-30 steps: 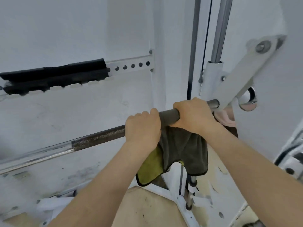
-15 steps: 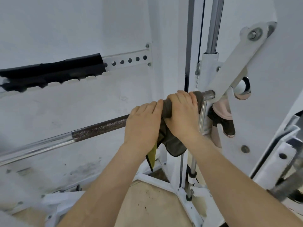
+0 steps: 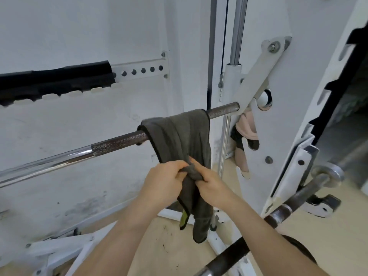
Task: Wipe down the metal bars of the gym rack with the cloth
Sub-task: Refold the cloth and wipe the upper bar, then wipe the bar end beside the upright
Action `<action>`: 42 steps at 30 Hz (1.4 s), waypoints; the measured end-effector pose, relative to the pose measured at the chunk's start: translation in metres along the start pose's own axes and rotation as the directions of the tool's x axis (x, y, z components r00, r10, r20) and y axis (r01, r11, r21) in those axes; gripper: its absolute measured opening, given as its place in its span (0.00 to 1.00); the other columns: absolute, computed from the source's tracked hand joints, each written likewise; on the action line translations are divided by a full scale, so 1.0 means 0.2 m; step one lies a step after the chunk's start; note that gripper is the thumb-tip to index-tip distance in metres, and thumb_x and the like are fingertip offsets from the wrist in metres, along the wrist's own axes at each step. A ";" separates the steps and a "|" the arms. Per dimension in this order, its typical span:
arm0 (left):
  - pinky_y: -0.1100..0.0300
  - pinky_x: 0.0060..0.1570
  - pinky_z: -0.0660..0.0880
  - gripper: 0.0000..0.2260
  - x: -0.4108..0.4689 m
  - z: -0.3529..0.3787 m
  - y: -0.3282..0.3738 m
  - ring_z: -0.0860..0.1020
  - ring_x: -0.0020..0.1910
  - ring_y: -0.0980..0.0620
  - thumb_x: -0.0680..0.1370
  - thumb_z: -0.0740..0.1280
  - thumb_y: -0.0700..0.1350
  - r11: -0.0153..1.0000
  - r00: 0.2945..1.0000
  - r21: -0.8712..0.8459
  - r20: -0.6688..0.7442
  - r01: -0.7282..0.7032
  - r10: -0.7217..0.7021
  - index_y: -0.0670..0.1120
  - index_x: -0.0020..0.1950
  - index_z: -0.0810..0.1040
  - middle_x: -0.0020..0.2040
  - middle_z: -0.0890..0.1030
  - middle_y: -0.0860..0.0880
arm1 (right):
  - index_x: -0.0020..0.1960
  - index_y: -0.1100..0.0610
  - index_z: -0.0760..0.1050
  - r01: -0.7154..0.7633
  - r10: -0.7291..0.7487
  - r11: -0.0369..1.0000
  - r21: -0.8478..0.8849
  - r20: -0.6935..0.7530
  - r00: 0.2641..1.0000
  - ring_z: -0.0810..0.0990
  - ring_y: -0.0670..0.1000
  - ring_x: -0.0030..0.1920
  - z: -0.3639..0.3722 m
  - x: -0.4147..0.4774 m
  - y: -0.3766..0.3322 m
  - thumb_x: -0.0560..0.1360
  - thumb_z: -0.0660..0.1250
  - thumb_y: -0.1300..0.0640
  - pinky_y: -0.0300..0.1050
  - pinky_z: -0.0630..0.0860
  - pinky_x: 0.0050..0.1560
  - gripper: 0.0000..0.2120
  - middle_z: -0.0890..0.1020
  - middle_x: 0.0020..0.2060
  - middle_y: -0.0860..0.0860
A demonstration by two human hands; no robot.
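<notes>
A dark grey cloth (image 3: 180, 134) with a yellow-green underside hangs draped over the horizontal metal bar (image 3: 117, 141) of the white gym rack, near the bar's right end. Below the bar, my left hand (image 3: 162, 181) and my right hand (image 3: 211, 184) both grip the bunched hanging part of the cloth, side by side. The bar has a knurled dark section by the cloth and a shiny chrome section further left.
A white rack upright (image 3: 276, 108) with a bolted diagonal brace stands right of the bar. A chrome guide rod (image 3: 238, 30) runs vertically behind. A second dark bar (image 3: 278, 212) crosses the lower right. A black pad (image 3: 53, 80) is on the wall rail, left.
Both hands have left the bar and dropped below it. The cloth, earlier wrapped under my hands on the bar, now hangs draped over it with both hands gripping its lower part.
</notes>
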State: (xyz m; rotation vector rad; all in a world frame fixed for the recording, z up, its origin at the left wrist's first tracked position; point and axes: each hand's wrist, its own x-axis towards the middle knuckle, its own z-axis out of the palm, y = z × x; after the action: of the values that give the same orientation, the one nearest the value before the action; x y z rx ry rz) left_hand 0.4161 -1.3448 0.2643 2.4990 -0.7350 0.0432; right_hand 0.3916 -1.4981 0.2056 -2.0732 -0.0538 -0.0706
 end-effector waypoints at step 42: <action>0.51 0.44 0.80 0.11 0.30 0.95 2.00 0.81 0.41 0.45 0.79 0.66 0.43 0.471 0.951 -0.835 0.306 0.285 -0.035 0.34 0.51 0.79 0.43 0.82 0.39 | 0.55 0.59 0.79 -0.209 0.261 0.921 0.328 -0.123 0.957 0.84 0.58 0.51 -1.96 -1.16 0.71 0.73 0.73 0.56 0.58 0.79 0.56 0.13 0.84 0.51 0.59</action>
State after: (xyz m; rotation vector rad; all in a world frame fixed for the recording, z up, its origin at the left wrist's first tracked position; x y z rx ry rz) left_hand 0.2406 -1.7544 0.3036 1.5347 -0.4176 -0.5966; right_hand 0.1586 -1.9124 0.2531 -1.7359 0.2717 -0.0799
